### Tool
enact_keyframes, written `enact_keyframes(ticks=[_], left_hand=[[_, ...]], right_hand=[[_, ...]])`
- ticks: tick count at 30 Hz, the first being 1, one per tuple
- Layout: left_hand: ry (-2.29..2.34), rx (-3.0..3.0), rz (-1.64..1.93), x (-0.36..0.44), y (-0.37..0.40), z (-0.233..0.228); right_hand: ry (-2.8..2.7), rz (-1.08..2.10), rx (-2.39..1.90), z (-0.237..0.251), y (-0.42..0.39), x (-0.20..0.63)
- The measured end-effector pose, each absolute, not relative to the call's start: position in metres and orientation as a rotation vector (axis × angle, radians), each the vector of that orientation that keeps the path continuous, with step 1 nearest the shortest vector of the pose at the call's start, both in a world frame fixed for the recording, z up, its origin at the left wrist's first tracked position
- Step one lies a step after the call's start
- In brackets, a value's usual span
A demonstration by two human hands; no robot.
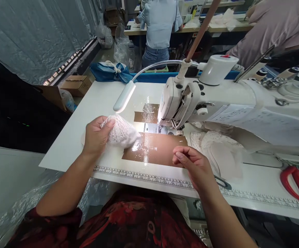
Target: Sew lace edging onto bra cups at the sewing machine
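Note:
My left hand is closed, thumb on top, around the edge of a white lace-covered bra cup above the left part of the table. My right hand hovers by the right end of a brown taped patch, thumb and fingertips pinched together. Whatever lies between those fingertips, if anything, is too small to make out. The sewing machine stands just beyond both hands, with its needle area lit and apart from the cup. More lace and pale cup pieces lie beyond and right of my right hand.
A lamp on a bent neck hangs over the table. Along the front edge runs a printed ruler. Small dark-handled snips and red-handled scissors lie at right. Behind, a person in light blue sits at another table.

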State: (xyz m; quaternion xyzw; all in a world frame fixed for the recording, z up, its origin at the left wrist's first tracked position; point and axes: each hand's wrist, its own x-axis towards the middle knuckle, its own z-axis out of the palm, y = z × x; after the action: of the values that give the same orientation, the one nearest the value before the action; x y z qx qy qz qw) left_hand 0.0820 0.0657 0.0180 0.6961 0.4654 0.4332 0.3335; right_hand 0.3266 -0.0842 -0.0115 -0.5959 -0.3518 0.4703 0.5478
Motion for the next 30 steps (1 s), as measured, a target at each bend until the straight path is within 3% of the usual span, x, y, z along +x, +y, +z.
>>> enact_keyframes(ticks=[3,4,10,16,20,30], left_hand=[[1.232,2.243,1.072,0.109,0.074,0.01],[1.152,2.525,0.787,0.125,0.072,0.002],[0.976,2.756,0.374,0.193,0.036,-0.046],[0.913,2.872,0.114,0.18,0.024,-0.023],[0.692,2.637,0.19,0.167,0.045,-0.007],[0.52,2.789,0.492,0.17,0.073,-0.042]], right_hand=[[-1.044,1.005,-1.562,-0.006,-0.078,0.335],[-1.134,0.962,-1.62,-0.005,-0.074,0.336],[-1.689,0.635,-1.814,-0.01,-0.039,0.337],[-2.009,0.43,-1.965,-0.022,-0.03,0.324],[-2.179,0.239,-2.039,-0.028,-0.032,0.319],[-2.16,0.065,-2.209,-0.033,-0.028,0.315]])
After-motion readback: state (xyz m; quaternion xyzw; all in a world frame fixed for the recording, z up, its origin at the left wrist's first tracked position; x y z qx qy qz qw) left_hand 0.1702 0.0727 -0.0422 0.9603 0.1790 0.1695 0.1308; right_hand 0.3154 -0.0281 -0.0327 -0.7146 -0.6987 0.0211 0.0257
